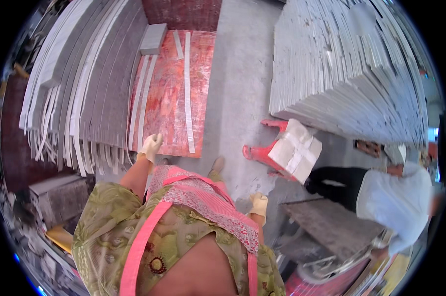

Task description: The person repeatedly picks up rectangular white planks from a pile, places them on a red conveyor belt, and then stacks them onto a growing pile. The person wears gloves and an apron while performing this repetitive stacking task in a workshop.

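My left hand (151,146), in a pale cream glove, is held out ahead of me near the front edge of a red-stained board (169,103). Its fingers are curled in and nothing shows in them. Closest to it are thin pale strips (143,98) lying lengthwise on the board. My right hand (259,203), gloved likewise, hangs at my right side over the grey floor. That hand is loosely closed, with no object visible in it. A red plastic stool (265,154) with a pale, taped pad (297,150) on top stands ahead and to its right.
Tall stacks of grey slabs (104,84) rise on the left, loose strips hanging from their ends. A big stack of pale sheets (331,64) fills the far right. Near the stool, another person (395,197) in a light top bends beside a dark tabletop (334,224).
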A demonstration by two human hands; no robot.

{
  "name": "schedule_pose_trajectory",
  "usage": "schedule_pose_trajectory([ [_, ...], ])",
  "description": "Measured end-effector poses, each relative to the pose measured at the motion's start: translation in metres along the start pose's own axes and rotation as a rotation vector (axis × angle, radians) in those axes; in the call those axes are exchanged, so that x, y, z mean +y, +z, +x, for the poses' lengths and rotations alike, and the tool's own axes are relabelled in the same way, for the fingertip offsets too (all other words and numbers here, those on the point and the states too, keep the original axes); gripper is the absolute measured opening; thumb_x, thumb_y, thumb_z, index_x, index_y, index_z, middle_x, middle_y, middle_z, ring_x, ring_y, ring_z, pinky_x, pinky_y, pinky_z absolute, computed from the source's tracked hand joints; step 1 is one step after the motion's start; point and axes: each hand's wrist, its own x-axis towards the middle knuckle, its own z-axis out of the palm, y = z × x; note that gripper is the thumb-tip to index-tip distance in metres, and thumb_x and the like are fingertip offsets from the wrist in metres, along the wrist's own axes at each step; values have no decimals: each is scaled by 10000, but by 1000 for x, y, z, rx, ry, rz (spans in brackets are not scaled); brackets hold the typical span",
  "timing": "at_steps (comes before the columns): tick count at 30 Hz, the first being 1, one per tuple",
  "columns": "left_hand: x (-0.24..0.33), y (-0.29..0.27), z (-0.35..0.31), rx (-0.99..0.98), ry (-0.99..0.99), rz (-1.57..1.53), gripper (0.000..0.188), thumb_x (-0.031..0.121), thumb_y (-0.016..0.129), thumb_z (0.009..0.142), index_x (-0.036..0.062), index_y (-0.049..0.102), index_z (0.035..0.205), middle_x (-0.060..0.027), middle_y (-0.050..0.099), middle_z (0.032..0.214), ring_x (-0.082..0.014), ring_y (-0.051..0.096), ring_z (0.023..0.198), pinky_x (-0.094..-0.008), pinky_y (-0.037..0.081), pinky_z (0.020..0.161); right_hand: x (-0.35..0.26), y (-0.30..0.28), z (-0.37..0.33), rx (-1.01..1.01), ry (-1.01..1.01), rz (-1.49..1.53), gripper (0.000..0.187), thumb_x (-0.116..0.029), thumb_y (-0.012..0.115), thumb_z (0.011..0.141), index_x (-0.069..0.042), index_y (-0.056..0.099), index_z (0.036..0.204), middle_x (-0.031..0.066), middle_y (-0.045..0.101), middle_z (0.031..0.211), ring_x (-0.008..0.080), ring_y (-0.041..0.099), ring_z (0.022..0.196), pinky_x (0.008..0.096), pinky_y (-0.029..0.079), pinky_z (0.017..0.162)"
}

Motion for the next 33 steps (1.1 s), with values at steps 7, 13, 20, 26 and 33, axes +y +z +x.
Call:
schedule_pose_trajectory([
  [7,103,39,-15,-130,-236,33,481,425,534,960,-36,668,926,-92,631,815,-150,559,812,-336,469,760,-100,-67,53,-79,-75,124,392,-277,531,1000,45,556,1223,202,725,1013,276,718,874,372,561,854],
  [13,79,25,-16,20,-190,36,538,486,504,964,-26,673,966,-137,641,811,-232,608,783,-385,480,709,-145,-14,103,-298,-205,190,384,-279,502,1014,52,616,1170,202,718,801,256,695,648,354,587,622],
  [20,56,-5,25,233,-336,-81,560,488,482,943,-28,673,839,-226,706,860,-392,684,886,-478,495,790,-267,49,99,-374,-245,170,334,-244,522,989,36,663,1101,157,664,659,206,637,532,325,528,463],
  [26,-28,1,99,128,-355,-19,510,538,350,1024,115,631,974,-88,587,915,-247,591,928,-395,464,870,-375,105,85,-375,-349,64,343,-296,546,978,-8,699,1082,110,645,671,146,623,571,292,492,495],
  [33,61,-76,213,10,-399,-531,494,556,537,969,70,625,939,-18,592,838,-136,557,791,-332,450,727,-635,102,-45,10,-945,-189,408,-311,554,1006,31,668,1197,129,732,978,276,697,909,388,513,926],
])
